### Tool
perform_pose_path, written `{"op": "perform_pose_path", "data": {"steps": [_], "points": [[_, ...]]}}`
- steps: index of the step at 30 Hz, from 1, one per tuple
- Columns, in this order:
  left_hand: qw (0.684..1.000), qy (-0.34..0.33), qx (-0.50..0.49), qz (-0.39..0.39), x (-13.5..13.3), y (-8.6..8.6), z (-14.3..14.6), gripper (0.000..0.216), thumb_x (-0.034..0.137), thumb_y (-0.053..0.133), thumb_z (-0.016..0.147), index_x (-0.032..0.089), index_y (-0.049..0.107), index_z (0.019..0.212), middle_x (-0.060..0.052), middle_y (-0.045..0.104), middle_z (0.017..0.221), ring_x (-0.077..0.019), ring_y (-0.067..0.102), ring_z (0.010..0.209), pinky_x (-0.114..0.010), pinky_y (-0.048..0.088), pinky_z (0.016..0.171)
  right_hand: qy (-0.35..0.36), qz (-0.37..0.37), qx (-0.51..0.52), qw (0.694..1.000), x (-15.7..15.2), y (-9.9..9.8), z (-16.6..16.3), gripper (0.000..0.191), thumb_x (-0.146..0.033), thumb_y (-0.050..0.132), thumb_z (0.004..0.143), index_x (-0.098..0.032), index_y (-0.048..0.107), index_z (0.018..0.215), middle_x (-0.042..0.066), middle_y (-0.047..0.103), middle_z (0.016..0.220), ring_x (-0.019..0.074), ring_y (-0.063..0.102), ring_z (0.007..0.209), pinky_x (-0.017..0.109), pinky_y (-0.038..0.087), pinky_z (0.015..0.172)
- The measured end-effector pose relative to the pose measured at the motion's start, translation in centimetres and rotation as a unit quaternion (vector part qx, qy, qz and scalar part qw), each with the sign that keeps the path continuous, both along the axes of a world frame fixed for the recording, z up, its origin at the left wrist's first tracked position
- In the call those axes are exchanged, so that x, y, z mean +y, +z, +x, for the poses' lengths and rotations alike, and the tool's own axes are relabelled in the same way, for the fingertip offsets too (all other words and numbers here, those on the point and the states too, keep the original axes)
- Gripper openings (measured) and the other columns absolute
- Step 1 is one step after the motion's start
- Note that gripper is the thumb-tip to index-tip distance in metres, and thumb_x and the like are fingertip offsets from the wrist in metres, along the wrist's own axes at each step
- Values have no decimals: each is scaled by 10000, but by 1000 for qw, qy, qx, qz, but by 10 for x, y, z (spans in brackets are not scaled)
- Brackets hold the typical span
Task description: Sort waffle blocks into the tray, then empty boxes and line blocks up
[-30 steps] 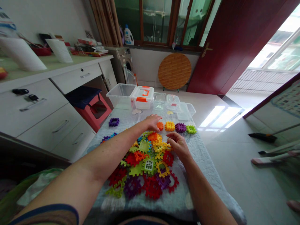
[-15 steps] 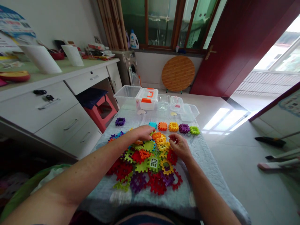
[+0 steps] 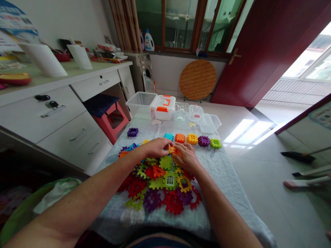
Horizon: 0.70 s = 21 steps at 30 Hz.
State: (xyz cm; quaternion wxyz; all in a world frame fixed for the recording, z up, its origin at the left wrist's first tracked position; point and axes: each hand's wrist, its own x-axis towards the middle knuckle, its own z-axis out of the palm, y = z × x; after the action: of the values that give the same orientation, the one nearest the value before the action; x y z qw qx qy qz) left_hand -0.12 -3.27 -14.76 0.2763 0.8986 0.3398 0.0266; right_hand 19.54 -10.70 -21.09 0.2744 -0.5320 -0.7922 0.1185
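A heap of toothed plastic building tiles in several colours lies before me, among them a green window tile point(image 3: 170, 180) and a yellow frame tile point(image 3: 184, 184). My left hand point(image 3: 159, 147) is at the far side of the heap, fingers curled together; what they hold, if anything, is too small to make out. Close beside it, my right hand point(image 3: 186, 155) lies over the heap with its fingers stretched out, covering some yellow tiles. Between both hands an orange tile point(image 3: 173, 150) shows. Beyond them stand blue point(image 3: 169, 137), orange point(image 3: 180, 138), yellow point(image 3: 192, 139), purple point(image 3: 204, 141) and green point(image 3: 215, 143) tile blocks in a row.
A lone dark purple tile block point(image 3: 132, 132) sits at the table's left. Clear plastic bins point(image 3: 141, 103) and a lidded box with orange clasps point(image 3: 163, 107) line the far end. A red stool point(image 3: 113, 119) stands left of the table, by white drawers point(image 3: 60, 120).
My right hand has moved left and onto the heap, with its fingers reaching toward my left hand. My left hand has stayed almost in place. The view has shifted slightly.
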Motion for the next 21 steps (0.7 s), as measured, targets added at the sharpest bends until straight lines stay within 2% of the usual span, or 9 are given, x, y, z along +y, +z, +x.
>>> {"op": "perform_pose_path", "data": {"steps": [3, 6, 9, 11, 13, 17, 21], "points": [[997, 30, -65, -16, -11, 11, -20, 365, 257, 566, 801, 183, 637, 1151, -65, 704, 1075, -190, 648, 958, -286, 479, 902, 12, 3, 3, 1000, 0, 0, 2, 204, -325, 580, 922, -260, 668, 1095, 69, 639, 1300, 299, 467, 1192, 507, 359, 1029], [986, 122, -114, 15, -23, 18, -53, 358, 371, 538, 852, 205, 637, 1154, -66, 678, 1166, -217, 635, 1063, -315, 471, 971, 7, 7, 26, 1000, -1, 0, 5, 111, -288, 632, 879, -240, 650, 977, 72, 650, 1265, 285, 483, 1160, 487, 373, 1016], [953, 249, -148, 86, -39, 14, -92, 411, 515, 518, 869, 237, 633, 1149, -51, 656, 1204, -255, 597, 1155, -363, 436, 1052, 5, 4, 45, 999, -1, 0, 7, 96, -235, 652, 830, -232, 617, 920, 78, 670, 1183, 276, 508, 1110, 467, 393, 992], [933, 301, -160, 114, -55, 5, -115, 473, 584, 500, 864, 265, 604, 1197, -50, 618, 1267, -269, 560, 1214, -404, 406, 1099, 3, -1, 53, 999, -1, -1, 7, 117, -209, 645, 807, -229, 603, 914, 80, 676, 1109, 269, 521, 1072, 450, 410, 968], [932, 303, -153, 126, -71, -8, -133, 545, 644, 528, 824, 300, 580, 1245, -52, 573, 1336, -291, 509, 1277, -449, 370, 1138, -3, -3, 59, 998, -2, -2, 6, 177, -181, 631, 781, -225, 601, 949, 79, 666, 1074, 262, 527, 1045, 433, 424, 948], [944, 264, -130, 147, -93, -35, -154, 674, 681, 631, 726, 369, 546, 1318, -52, 474, 1459, -338, 401, 1373, -492, 325, 1173, -12, 13, 75, 997, -1, 2, 8, 366, -121, 573, 722, -217, 594, 1075, 86, 642, 1122, 262, 531, 1072, 432, 424, 962], [931, 309, -132, 144, -85, -49, -159, 588, 652, 482, 844, 314, 536, 1322, -77, 434, 1479, -310, 358, 1410, -492, 274, 1199, -21, 45, 56, 997, 17, 16, 18, 454, -107, 546, 687, -197, 591, 1129, 103, 644, 1125, 274, 548, 1092, 427, 420, 971]]}}
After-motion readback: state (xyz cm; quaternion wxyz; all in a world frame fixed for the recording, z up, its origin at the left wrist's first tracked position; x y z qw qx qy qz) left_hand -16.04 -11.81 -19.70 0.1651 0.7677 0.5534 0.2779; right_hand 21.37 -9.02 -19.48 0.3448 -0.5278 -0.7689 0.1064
